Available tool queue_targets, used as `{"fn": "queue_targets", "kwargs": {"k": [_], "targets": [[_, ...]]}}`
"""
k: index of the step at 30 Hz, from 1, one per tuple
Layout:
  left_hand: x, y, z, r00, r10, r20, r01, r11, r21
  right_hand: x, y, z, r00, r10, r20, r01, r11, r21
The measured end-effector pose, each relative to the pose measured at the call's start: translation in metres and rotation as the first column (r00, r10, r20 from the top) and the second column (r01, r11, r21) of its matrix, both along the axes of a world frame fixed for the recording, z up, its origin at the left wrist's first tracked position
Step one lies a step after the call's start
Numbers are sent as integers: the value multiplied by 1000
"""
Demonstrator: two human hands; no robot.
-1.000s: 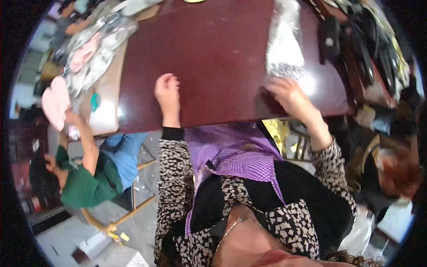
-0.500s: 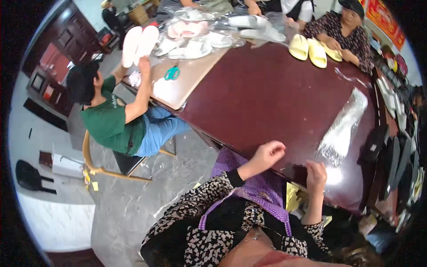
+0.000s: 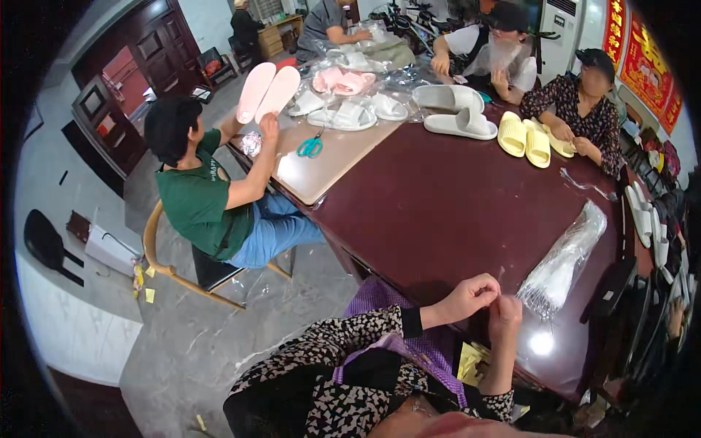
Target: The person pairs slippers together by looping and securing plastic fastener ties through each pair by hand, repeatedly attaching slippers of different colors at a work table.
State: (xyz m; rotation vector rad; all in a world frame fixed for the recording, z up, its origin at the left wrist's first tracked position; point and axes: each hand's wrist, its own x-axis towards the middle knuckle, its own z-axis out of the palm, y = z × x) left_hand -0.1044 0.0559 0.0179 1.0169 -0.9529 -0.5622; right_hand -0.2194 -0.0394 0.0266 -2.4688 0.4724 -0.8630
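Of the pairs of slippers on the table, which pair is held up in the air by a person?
The pale pink foam slippers: the person in the green shirt holds them raised, soles showing. The yellow pair and the grey-white pair lie on the table.

My left hand (image 3: 467, 298) and right hand (image 3: 506, 314) meet at the near edge of the dark red table (image 3: 453, 212), fingertips pinched together, just beside a stack of clear plastic bags (image 3: 564, 263). Across the table lie yellow slippers (image 3: 524, 139) and grey slippers (image 3: 456, 109). To my left a person in a green shirt (image 3: 197, 201) holds up pink slippers (image 3: 266, 91); teal scissors (image 3: 310, 147) lie nearby
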Motion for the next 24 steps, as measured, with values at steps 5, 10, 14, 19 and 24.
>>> {"fn": "queue_targets", "kwargs": {"k": [5, 10, 14, 19, 24], "targets": [[3, 5, 14, 811, -197, -550, 238, 971, 3, 8, -39, 16, 986, 27, -166, -78, 949, -307], [10, 16, 6, 762, -254, -595, 313, 950, -4, 0, -85, -10, 963, -70, -262, -38, 922, -385], [22, 49, -19, 695, -217, -686, 325, 945, 30, 0, -82, -13, 960, -92, -264, -15, 926, -378], [34, 99, -18, 617, -75, -783, 218, 973, 78, -1, -84, -20, 960, -100, -262, 2, 936, -352], [67, 149, -10, 599, 44, -800, -72, 997, 1, -2, -88, -23, 952, -124, -279, 25, 943, -333]]}}
